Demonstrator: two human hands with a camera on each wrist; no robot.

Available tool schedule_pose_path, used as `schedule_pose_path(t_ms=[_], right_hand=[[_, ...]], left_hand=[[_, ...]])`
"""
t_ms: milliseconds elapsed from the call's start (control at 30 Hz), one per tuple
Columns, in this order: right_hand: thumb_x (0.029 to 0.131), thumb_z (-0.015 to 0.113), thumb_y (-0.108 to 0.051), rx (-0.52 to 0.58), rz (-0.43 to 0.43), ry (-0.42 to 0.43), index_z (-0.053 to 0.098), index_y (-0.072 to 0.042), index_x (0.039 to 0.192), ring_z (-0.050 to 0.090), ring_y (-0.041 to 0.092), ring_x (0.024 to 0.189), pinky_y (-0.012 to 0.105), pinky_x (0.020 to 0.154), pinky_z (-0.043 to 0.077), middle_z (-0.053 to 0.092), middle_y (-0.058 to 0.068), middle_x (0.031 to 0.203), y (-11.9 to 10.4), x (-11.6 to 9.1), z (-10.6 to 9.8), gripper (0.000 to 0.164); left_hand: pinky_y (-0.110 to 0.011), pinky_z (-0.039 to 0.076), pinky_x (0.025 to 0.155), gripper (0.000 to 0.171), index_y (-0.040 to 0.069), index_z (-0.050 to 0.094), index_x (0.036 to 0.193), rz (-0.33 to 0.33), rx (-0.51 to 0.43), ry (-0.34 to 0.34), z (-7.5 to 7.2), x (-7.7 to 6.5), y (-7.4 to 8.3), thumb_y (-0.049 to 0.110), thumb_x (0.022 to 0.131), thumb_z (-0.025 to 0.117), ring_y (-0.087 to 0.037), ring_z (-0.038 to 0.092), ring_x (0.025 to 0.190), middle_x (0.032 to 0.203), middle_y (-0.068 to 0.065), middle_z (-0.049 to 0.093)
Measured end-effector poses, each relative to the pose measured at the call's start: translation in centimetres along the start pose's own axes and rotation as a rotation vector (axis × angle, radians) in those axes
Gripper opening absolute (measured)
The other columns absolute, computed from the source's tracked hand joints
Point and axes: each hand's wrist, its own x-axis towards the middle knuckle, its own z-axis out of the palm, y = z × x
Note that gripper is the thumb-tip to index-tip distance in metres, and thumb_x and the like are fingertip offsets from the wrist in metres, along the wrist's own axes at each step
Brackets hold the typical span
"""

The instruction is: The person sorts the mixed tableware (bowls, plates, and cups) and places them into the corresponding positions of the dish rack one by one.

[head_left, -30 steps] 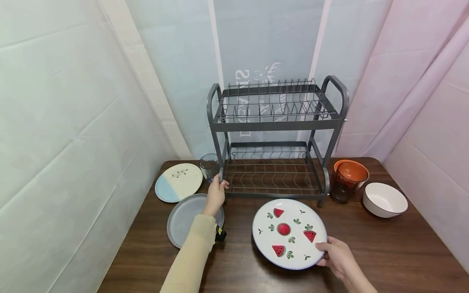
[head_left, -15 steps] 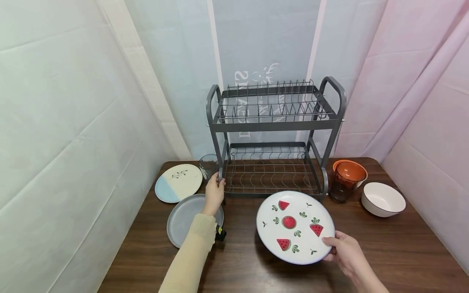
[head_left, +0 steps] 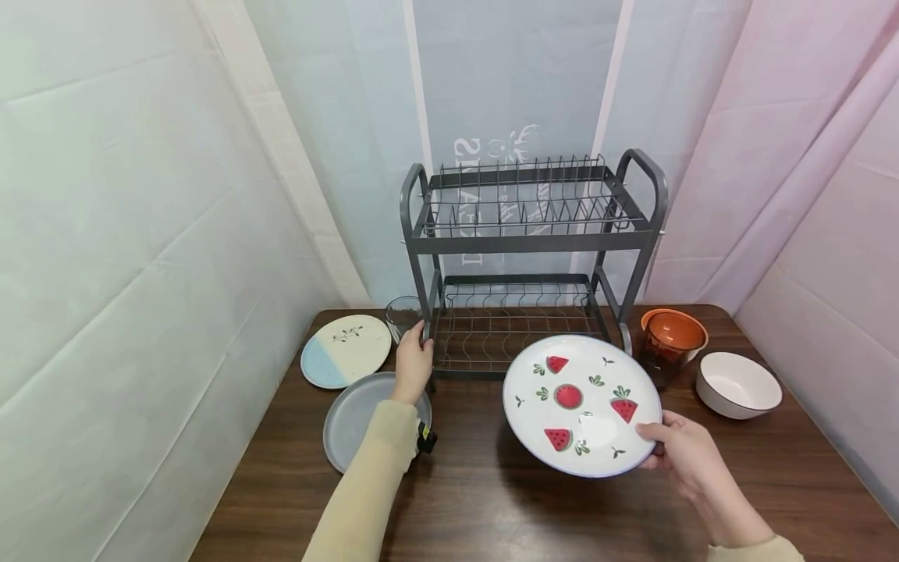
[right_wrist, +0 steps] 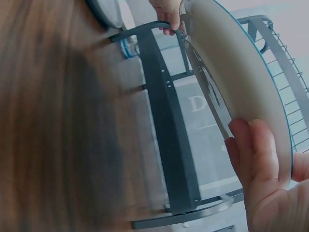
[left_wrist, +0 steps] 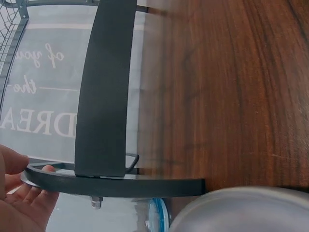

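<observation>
In the head view my right hand (head_left: 691,460) holds a large white plate (head_left: 597,443) by its right edge, thumb on top. Red watermelons and green leaves decorate its face. The right wrist view shows my fingers under the pale underside (right_wrist: 236,63) of the plate, which is off the table. My left hand (head_left: 413,365) grips the front left post of a dark grey two-tier dish rack (head_left: 530,243). In the left wrist view, thumb and fingers wrap round that curved post (left_wrist: 120,187). The plate overlaps the rack's lower front right corner in the head view.
Left of the rack are a blue-and-cream plate (head_left: 346,351), a grey plate (head_left: 354,421) and a clear glass (head_left: 402,312). On its right stand an orange bowl (head_left: 691,320), a brown glass (head_left: 667,343) and a white bowl (head_left: 739,384). White fabric walls surround the wooden table (head_left: 477,499).
The watermelon plate has risen and moved right and toward the rack in my right hand. My left hand stays on the rack post, slightly higher than before.
</observation>
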Motion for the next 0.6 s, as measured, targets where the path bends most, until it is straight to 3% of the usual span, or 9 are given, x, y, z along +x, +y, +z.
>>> schedule_pose_path(t_ms=[100, 300, 433, 600], right_hand=[[0.087, 0.050, -0.013, 0.001, -0.052, -0.003, 0.037, 0.007, 0.117, 0.054, 0.008, 0.045, 0.021, 0.047, 0.047, 0.061, -0.003, 0.062, -0.9, 0.2, -0.5, 0.038], [0.085, 0.055, -0.011, 0.091, -0.153, -0.034, 0.050, -0.011, 0.093, 0.055, 0.009, 0.046, 0.022, 0.047, 0.048, 0.062, -0.003, 0.062, -2.6, 0.1, -1.7, 0.009], [0.086, 0.055, -0.011, 0.130, -0.197, -0.066, 0.051, -0.016, 0.087, 0.057, 0.010, 0.046, 0.022, 0.047, 0.049, 0.063, -0.002, 0.063, -3.8, -0.2, -2.5, 0.006], [0.087, 0.052, -0.007, 0.208, -0.267, -0.142, 0.056, -0.020, 0.085, 0.062, 0.012, 0.054, 0.025, 0.050, 0.051, 0.066, -0.001, 0.069, -5.2, -0.4, -3.5, 0.014]], left_hand=[[-0.031, 0.047, 0.068, 0.043, 0.007, 0.039, 0.131, 0.007, 0.019, -0.006, 0.0, 0.1, 0.3, 0.012, 0.089, 0.048, -0.022, 0.055, 0.088, 0.114, -0.013, 0.052], [-0.034, 0.047, 0.077, 0.042, 0.003, 0.041, 0.129, 0.030, 0.031, 0.025, 0.1, 0.2, 0.8, 0.011, 0.089, 0.049, -0.023, 0.052, 0.105, 0.120, -0.013, 0.048], [-0.034, 0.047, 0.083, 0.041, 0.002, 0.042, 0.127, 0.060, 0.018, 0.069, 0.0, 0.7, 1.5, 0.011, 0.088, 0.050, -0.023, 0.052, 0.106, 0.117, -0.013, 0.049], [-0.035, 0.047, 0.085, 0.042, 0.003, 0.040, 0.129, 0.040, -0.055, 0.086, -0.4, 1.6, 2.7, 0.015, 0.089, 0.049, -0.023, 0.052, 0.106, 0.115, -0.013, 0.049]])
